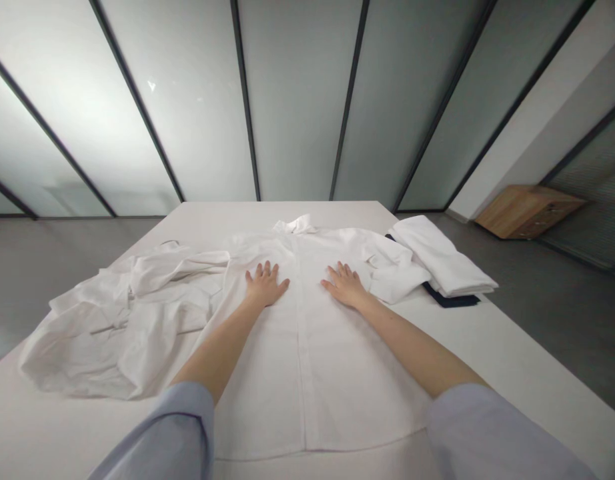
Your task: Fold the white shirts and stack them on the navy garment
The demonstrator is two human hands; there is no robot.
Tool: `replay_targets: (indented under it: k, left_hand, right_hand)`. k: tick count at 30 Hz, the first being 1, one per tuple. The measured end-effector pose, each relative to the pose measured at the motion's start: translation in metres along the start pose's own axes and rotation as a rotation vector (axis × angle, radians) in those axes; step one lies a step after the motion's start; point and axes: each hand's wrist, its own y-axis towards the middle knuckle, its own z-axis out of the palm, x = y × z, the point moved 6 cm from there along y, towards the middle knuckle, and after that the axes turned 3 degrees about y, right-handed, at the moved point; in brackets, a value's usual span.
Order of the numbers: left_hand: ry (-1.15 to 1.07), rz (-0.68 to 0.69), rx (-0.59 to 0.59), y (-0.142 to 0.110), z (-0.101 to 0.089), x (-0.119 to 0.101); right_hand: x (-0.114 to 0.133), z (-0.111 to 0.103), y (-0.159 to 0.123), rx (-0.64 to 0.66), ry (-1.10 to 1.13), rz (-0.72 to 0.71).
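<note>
White cotton button-front shirt [260,390], lying front up and spread across a pale tabletop [492,347], hem nearest the person.

Parts noted: a rumpled white collar [293,225] at the far end; a straight central button placket [307,380] running between the hands.

Left hand [266,283]: bare, palm down on the shirt front, left of the placket, fingers [261,271] spread apart and clamped on nothing.

Right hand [343,285]: bare, palm down on the shirt front, right of the placket, fingers [343,270] likewise apart and gripping nothing.

Worn with pale blue sleeves [172,427], which end at the forearms.

Adjacent items: a heap of crumpled white cloth [122,327] to the left, touching the shirt, possibly its own sleeve, though this cannot be told; a folded white cloth stack [442,257] to the right, over a dark navy cloth [452,300].

Surroundings: frosted glass panels [297,100] in dark frames; a low wooden cabinet [527,212] on a grey floor [547,333].

Handling note: flat, open palms suit smoothing best, with light, even pressure on each side of the placket so that the front stays straight.
</note>
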Motion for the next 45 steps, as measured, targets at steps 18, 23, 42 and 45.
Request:
replay_targets:
  k: [18,23,42,45]
  left_hand:
    - [-0.027,-0.028,-0.13,0.006,-0.011,0.014]
    - [-0.053,0.1,-0.227,0.0,-0.018,0.01]
    - [-0.342,0.134,-0.263,0.0,-0.016,0.026]
    - [-0.327,0.138,-0.251,0.0,-0.016,0.024]
  right_hand:
    - [-0.001,0.002,0.005,0.038,0.008,0.037]
    - [0.0,0.003,0.004,0.022,0.008,0.038]
    - [-0.006,-0.003,0.0,-0.101,0.052,-0.003]
    - [-0.008,-0.006,0.0,-0.146,0.087,-0.012]
